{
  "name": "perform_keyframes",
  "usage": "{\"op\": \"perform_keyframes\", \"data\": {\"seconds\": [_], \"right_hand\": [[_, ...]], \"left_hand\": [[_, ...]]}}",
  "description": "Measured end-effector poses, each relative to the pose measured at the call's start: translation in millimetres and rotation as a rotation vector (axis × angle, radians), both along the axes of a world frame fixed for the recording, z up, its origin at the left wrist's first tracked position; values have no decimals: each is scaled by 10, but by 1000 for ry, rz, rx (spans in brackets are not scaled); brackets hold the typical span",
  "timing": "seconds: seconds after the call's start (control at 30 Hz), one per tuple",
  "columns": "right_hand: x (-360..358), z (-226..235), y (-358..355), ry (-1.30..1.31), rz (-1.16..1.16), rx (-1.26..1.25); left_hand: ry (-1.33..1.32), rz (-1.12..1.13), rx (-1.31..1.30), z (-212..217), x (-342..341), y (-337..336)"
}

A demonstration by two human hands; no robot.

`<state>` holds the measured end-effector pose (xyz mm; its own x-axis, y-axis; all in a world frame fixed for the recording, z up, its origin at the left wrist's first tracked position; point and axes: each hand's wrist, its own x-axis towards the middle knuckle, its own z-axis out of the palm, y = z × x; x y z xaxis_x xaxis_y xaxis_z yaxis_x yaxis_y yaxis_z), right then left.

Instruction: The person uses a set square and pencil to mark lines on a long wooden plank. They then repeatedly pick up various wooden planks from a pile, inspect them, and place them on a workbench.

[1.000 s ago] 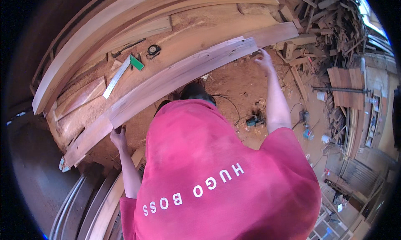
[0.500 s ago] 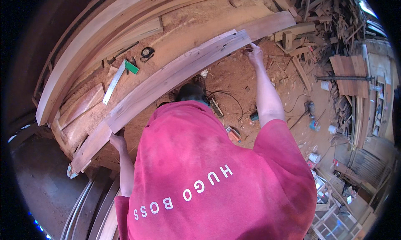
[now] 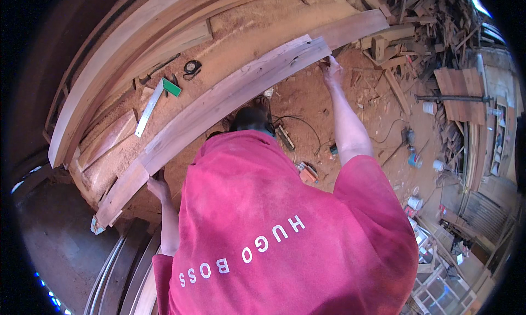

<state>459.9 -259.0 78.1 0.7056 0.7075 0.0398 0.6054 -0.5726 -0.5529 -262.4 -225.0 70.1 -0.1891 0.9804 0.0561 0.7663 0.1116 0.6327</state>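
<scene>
A wooden plank (image 3: pixel 235 98) lies slantwise across the workbench, over a longer board whose far end (image 3: pixel 356 29) and near end (image 3: pixel 121 193) stick out beyond it. My left hand (image 3: pixel 158 188) grips the plank's near edge at its left end, with the fingertips partly hidden under the wood. At the right end, my right hand (image 3: pixel 331 72) holds the same edge, its thumb and fingers bent round the corner. Behind the plank rest a try square with a green handle and metal blade (image 3: pixel 149 111) and a round black tape measure (image 3: pixel 192 68).
Sawdust covers the bench (image 3: pixel 241 46). Long curved timbers (image 3: pixel 109 68) line its far side, and offcuts (image 3: pixel 433 19) are heaped at the far right. On the dusty floor lie a cable (image 3: pixel 312 131), an orange tool (image 3: pixel 308 173) and a blue power tool (image 3: pixel 415 159).
Very little differs. Both hands stay at the plank's two ends, and the view has shifted slightly.
</scene>
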Motion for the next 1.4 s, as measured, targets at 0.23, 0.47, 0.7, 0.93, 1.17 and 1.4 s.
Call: {"op": "perform_keyframes", "data": {"seconds": [0.23,0.47,0.7,0.93,1.17,1.4], "right_hand": [[148,-384,-111,-135,81,184],[-33,-131,-21,-128,5,85],[47,-256,-38,-129,6,55],[154,-405,-98,-166,-27,48],[-40,60,-19,-38,-1,-82],[179,279,-40,49,125,19]], "left_hand": [[-3,6,-74,-5,56,65],[29,10,-52,-5,34,8],[-56,-2,-34,-21,34,-20],[12,13,-65,123,153,22],[65,12,-129,80,68,-24],[87,-1,-163,289,-71,-24]]}}
